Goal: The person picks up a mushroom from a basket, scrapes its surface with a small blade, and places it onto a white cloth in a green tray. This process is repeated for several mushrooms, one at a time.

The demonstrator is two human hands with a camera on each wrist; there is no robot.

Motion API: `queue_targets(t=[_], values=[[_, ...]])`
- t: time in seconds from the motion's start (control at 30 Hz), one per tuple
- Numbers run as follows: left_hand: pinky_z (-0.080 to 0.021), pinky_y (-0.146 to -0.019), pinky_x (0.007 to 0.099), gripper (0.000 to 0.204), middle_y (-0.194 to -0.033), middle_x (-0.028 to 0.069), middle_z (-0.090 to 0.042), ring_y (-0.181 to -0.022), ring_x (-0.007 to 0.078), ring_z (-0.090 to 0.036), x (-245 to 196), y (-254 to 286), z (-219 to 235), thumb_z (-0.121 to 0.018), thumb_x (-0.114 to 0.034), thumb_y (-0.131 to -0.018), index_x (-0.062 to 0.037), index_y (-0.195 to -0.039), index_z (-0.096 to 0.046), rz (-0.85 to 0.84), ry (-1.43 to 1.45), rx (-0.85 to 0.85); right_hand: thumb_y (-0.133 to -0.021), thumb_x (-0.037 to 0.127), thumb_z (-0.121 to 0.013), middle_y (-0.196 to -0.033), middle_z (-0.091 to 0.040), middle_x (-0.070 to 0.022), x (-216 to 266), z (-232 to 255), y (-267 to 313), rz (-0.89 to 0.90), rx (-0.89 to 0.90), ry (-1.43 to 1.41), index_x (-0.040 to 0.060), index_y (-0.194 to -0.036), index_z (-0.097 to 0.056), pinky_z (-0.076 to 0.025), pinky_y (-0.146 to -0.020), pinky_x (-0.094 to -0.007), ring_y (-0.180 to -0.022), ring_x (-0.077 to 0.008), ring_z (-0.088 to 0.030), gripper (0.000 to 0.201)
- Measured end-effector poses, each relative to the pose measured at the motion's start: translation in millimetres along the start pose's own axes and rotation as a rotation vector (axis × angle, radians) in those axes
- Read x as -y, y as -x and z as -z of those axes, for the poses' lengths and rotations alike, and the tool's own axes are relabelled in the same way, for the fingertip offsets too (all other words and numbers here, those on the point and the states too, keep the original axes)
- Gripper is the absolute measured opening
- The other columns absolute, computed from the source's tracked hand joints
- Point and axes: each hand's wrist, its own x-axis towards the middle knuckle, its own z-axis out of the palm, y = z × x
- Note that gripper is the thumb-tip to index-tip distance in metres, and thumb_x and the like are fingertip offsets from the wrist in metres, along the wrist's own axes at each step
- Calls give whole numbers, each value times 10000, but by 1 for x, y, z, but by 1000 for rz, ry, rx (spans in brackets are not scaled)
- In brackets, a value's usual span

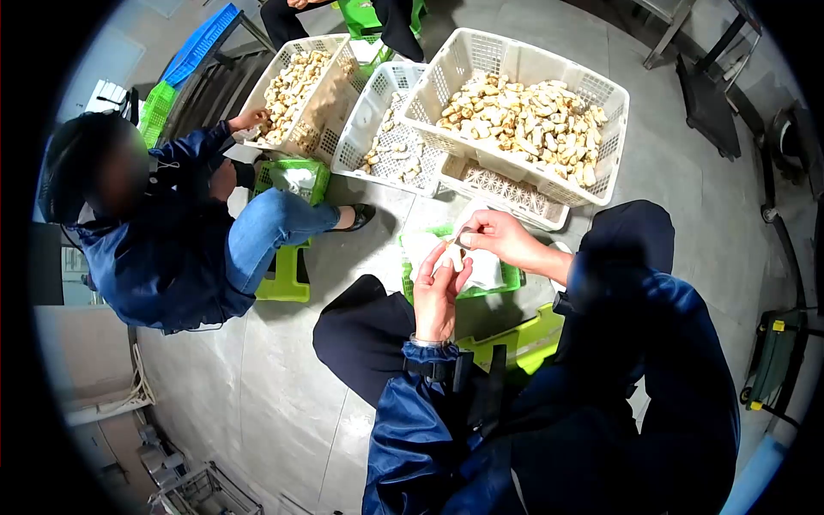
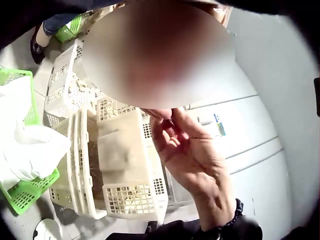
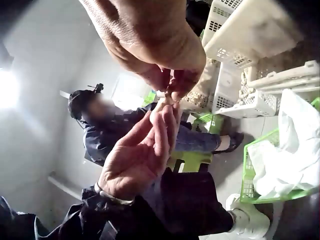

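Note:
In the head view, my left hand (image 1: 436, 296) holds a small pale mushroom-like piece (image 1: 455, 256) between thumb and fingers, over my lap. Right above it my right hand (image 1: 508, 240) pinches a small thin dark tool (image 1: 465, 230) against the top of the piece. The right wrist view shows the right hand (image 3: 150, 37) from close by, its fingertips meeting the pale piece (image 3: 161, 106) in the left hand (image 3: 135, 160). Curled fingers hide most of the tool. In the left wrist view a blur covers the work, with the right hand (image 2: 195, 157) below it.
A green basket (image 1: 515, 279) lined with a white bag stands under my hands. Beyond are white crates, one large (image 1: 614, 137) and one lower (image 1: 343, 159), holding similar pieces. At left a seated person (image 1: 163, 249) reaches into another crate (image 1: 319, 129). Another person's legs show at the back.

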Motion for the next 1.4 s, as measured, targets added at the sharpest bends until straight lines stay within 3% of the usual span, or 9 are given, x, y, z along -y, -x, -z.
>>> queue_targets(t=[0.13, 0.53, 0.67, 0.77, 0.93, 1.07, 1.2, 1.33, 1.4], values=[[-511, -895, 294, 396, -1149, 135, -565, -1004, 210, -601, 3, 0, 5, -523, -95, -922, 8, -1289, -418, -5, 44, 3, -853, 59, -612, -748, -553, -5, 3, -8, 5, 192, 30, -35, 5, -812, -540, -460, -682, -235, -751, -83, -544, 99], [-508, -886, 308, 411, -1103, 110, -590, -979, 213, -606, 8, 0, 7, -561, -80, -899, -2, -1285, -442, -42, -75, -9, -891, 125, -589, -802, -579, -28, 8, -7, 3, 85, 25, 74, 18, -844, -552, -483, -704, -236, -765, -84, -562, 122], [-510, -866, 296, 420, -1072, 95, -606, -951, 204, -615, 5, 0, 2, -583, -89, -888, -11, -1280, -451, -76, -50, 4, -882, 119, -596, -795, -569, -15, 20, -3, 3, -155, -41, -280, 18, -841, -551, -451, -687, -218, -750, -64, -533, 117], [-510, -848, 287, 416, -1047, 88, -616, -923, 174, -613, 7, -3, 5, -585, -66, -883, -17, -1276, -455, -92, -98, -19, -882, 122, -594, -804, -569, -24, 12, -9, 3, 99, 48, 30, 20, -821, -537, -481, -677, -231, -734, -94, -570, 132], [-507, -831, 279, 401, -1025, 88, -623, -882, 143, -607, 6, -3, 2, -578, -38, -881, -17, -1265, -464, -98, -144, -16, -884, 118, -591, -819, -572, -31, 33, -3, 2, -150, -44, -258, 16, -816, -533, -485, -700, -245, -751, -97, -571, 135], [-492, -830, 261, 414, -1066, 99, -615, -918, 143, -604, 7, -5, 7, -586, -9, -866, 12, -1261, -466, -163, -183, -9, -872, 101, -604, -792, -566, -21, 21, -12, 4, 103, 32, 76, 11, -812, -537, -485, -727, -258, -784, -88, -558, 128], [-498, -829, 275, 435, -1025, 88, -625, -920, 141, -600, 9, -5, 5, -592, -7, -862, 3, -1274, -456, -164, -216, -2, -862, 82, -612, -796, -571, -4, 27, -2, 0, -134, -11, -185, 2, -824, -545, -466, -726, -239, -772, -72, -547, 111], [-496, -827, 272, 434, -1028, 88, -624, -919, 137, -599, 9, -6, 9, -600, -3, -855, 2, -1268, -465, -187, -214, -23, -869, 86, -602, -805, -577, -7, 11, -12, 2, 154, 23, 47, 0, -828, -547, -468, -728, -241, -748, -72, -551, 110], [-471, -843, 241, 431, -1102, 101, -597, -960, 123, -581, 9, -5, 8, -583, 52, -841, 32, -1256, -467, -177, -247, -2, -865, 70, -601, -809, -578, -14, 15, -7, -2, 18, 27, 91, 2, -826, -544, -467, -725, -241, -752, -76, -551, 97]])
